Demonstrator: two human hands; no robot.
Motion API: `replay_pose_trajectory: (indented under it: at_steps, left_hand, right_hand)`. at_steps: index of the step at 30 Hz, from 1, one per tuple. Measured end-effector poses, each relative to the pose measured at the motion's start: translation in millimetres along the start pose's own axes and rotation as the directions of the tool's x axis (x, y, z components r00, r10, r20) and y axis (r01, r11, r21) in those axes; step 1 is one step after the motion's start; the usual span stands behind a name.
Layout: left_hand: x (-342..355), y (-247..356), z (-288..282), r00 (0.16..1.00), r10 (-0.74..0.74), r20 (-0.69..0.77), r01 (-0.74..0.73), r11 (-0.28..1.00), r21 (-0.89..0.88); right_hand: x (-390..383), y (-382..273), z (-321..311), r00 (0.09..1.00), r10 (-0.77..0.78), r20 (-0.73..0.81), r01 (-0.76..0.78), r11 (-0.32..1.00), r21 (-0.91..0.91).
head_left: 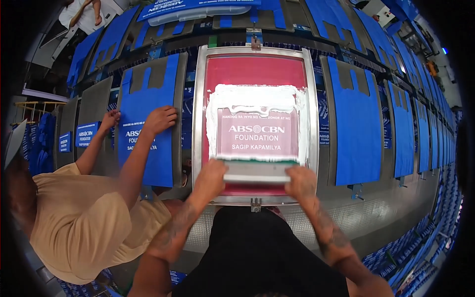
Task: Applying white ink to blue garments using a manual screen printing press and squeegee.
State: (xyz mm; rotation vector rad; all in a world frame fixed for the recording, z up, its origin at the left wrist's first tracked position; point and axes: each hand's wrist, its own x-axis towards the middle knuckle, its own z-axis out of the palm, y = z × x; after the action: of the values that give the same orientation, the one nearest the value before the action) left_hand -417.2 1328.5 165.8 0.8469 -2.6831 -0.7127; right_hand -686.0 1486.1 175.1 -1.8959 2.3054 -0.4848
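Note:
A squeegee (257,173) with a grey handle and a green blade lies across the lower part of a screen-printing frame (311,123). My left hand (212,177) is closed on its left end, and my right hand (301,181) grips its right end. White ink (257,96) forms a thick band across the upper part of the red mesh (255,69) and runs down both sides. Between the band and the blade, pale lettering shows through a thinly coated area. What lies beneath the frame is hidden.
On the left, a co-worker in a tan shirt (84,218) has both hands at a printed blue bag (148,109) on a grey board. More blue bags (358,123) lie on boards to the right. A clear plastic lid or tray (198,16) rests at the back.

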Motion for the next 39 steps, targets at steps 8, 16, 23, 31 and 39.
replay_pose_trajectory:
  at_steps: [8, 16, 23, 31, 39]
  left_hand:
    - [169, -64, -51, 0.998, -0.011, 0.067, -0.002, 0.980, 0.199]
    - [-21, 23, 4, 0.995, -0.047, -0.089, 0.047, 0.999, 0.001]
    - [195, -75, -40, 0.983, -0.125, 0.137, 0.095, 0.974, 0.206]
    - [307, -79, -123, 0.872, -0.160, 0.462, 0.060, 0.973, 0.224]
    - [290, -96, -91, 0.969, -0.169, 0.181, 0.099, 0.935, 0.341]
  right_hand:
    - [181, 41, -26, 0.989, 0.036, 0.147, -0.015, 0.990, -0.138]
    - [-11, -2, -7, 0.999, -0.017, -0.038, 0.018, 0.999, 0.036]
    - [196, 55, -17, 0.995, 0.064, 0.079, -0.054, 0.991, -0.125]
    - [298, 90, -76, 0.938, -0.024, 0.347, -0.055, 0.975, 0.217]
    - [344, 103, -41, 0.870, -0.045, 0.491, 0.078, 0.996, -0.045]
